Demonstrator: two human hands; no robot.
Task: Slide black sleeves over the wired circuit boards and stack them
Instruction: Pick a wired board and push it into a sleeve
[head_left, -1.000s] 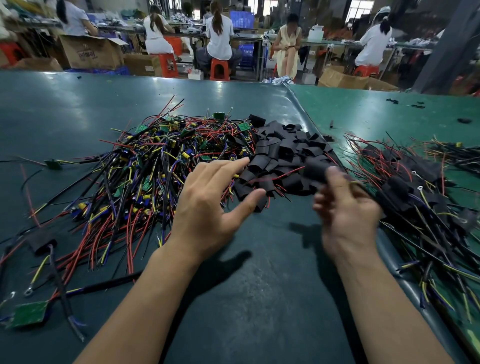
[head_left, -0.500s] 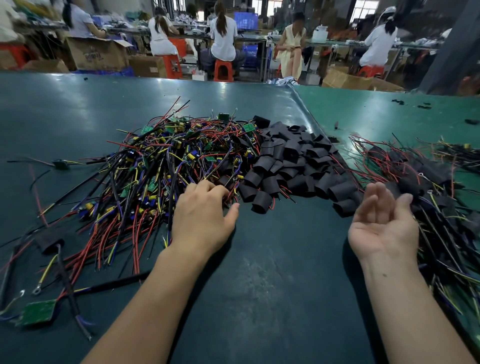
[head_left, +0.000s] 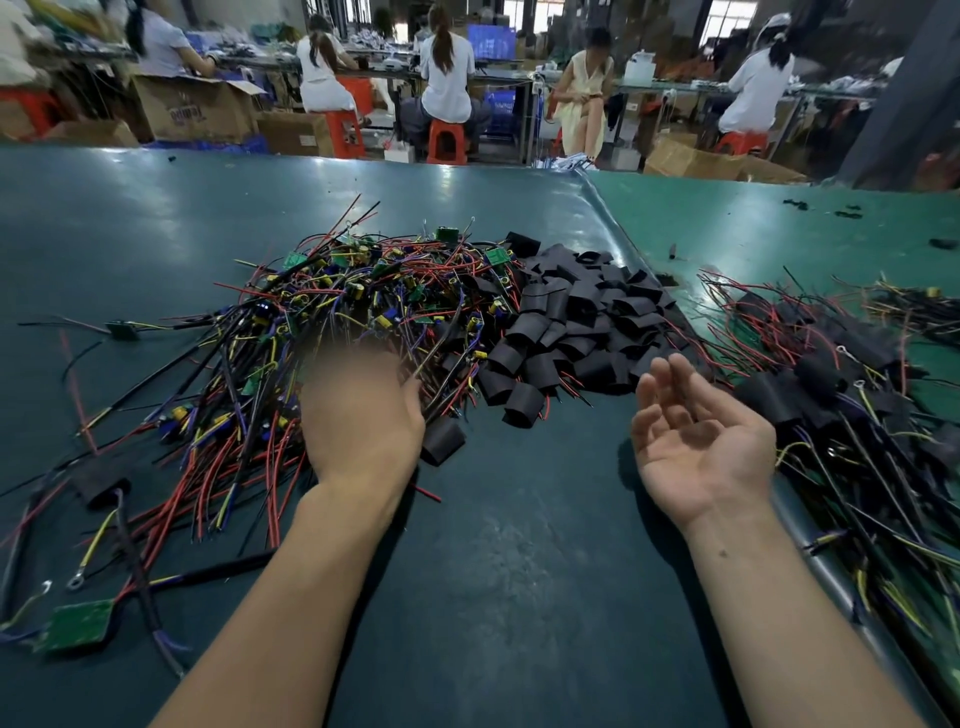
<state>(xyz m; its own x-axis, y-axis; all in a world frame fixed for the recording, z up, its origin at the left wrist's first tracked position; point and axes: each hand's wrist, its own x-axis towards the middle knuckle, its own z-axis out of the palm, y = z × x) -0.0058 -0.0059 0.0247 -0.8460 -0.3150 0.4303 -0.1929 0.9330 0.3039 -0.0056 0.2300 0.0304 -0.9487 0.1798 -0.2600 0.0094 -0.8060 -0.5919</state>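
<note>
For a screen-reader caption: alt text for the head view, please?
Two bare hands over a dark green table: left hand reaches into a tangled pile of wired circuit boards, blurred; right hand open, palm up, empty. A heap of black sleeves lies between.

Left hand (head_left: 361, 415) fingers (head_left: 348, 358) blur into wired boards (head_left: 332, 306) (grip unreadable).

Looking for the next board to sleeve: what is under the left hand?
The left hand lies palm down on the wired boards, beside a loose sleeve. Its blurred fingers hide whether they grip anything.
</note>
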